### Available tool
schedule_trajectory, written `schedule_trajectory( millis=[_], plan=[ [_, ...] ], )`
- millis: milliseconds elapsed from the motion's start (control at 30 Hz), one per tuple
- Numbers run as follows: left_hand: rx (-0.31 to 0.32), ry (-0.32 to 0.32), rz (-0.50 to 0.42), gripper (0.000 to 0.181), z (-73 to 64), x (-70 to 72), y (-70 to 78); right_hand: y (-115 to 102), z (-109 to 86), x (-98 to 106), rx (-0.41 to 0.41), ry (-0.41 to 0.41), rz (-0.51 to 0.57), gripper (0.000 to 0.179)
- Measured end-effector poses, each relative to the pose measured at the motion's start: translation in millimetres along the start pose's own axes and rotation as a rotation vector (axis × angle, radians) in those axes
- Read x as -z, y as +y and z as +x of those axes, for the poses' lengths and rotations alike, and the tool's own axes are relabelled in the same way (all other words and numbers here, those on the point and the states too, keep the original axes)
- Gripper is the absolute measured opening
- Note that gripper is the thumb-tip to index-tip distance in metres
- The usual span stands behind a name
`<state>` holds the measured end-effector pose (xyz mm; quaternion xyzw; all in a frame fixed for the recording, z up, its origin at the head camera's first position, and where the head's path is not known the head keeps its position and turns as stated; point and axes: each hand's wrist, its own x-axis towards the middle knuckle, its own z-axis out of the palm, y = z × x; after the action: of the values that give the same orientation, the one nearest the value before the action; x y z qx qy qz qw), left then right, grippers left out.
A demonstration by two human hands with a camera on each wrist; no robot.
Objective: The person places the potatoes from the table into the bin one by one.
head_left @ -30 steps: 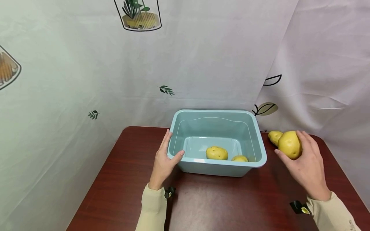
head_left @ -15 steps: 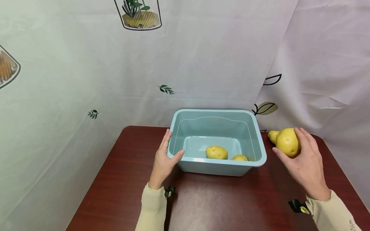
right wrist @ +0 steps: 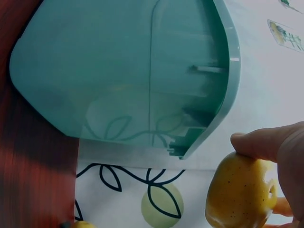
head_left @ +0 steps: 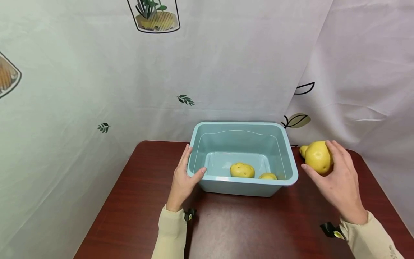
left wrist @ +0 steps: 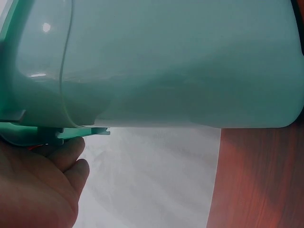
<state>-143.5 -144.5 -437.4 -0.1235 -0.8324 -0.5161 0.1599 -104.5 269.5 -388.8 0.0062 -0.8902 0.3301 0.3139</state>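
Observation:
A light blue plastic tub (head_left: 242, 185) stands on the table with two yellow potatoes inside, one potato (head_left: 242, 170) near the middle and another potato (head_left: 267, 176) partly hidden by the front rim. My left hand (head_left: 182, 181) holds the tub's front left corner, thumb over the rim and fingers along the outside. To the right of the tub, my right hand (head_left: 339, 180) grips a large yellow potato (head_left: 318, 157) between thumb and fingers, raised above the table. Behind it, a further potato (head_left: 303, 151) shows only in part.
The dark red wooden table (head_left: 129, 208) has rounded far corners. A pale printed cloth (head_left: 145, 79) hangs right behind the tub and along both sides.
My right hand has moved slightly left and up with the potato, closer to the tub. The left hand keeps its place on the tub.

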Motion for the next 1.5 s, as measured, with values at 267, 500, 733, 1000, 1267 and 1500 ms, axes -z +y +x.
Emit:
schedule_trajectory(
  millis=[267,500,733,1000,1267,1500],
  plan=[
    [-0.009,0.005,-0.003,0.081,0.5,-0.5,-0.2,-7.7,0.2,-1.3,0.021,0.015,0.023,0.092],
    [-0.012,0.006,-0.006,0.08,0.7,-0.8,-1.1,-13.2,0.5,-2.2,0.018,0.015,0.03,0.093],
    [-0.007,0.005,-0.007,0.08,0.2,-0.4,-0.5,-17.5,2.2,-2.4,0.032,0.021,0.037,0.094],
    [-0.012,0.007,-0.014,0.08,0.5,-0.6,-0.8,-21.6,3.5,-2.1,0.053,0.009,0.043,0.094],
    [-0.008,0.006,-0.02,0.079,0.3,-0.9,-1.6,-24.0,4.5,-5.2,0.072,0.013,0.061,0.096],
    [-0.009,0.007,-0.023,0.08,0.4,-0.9,-1.1,-28.8,4.4,-8.1,0.088,0.013,0.068,0.095]
  ],
)
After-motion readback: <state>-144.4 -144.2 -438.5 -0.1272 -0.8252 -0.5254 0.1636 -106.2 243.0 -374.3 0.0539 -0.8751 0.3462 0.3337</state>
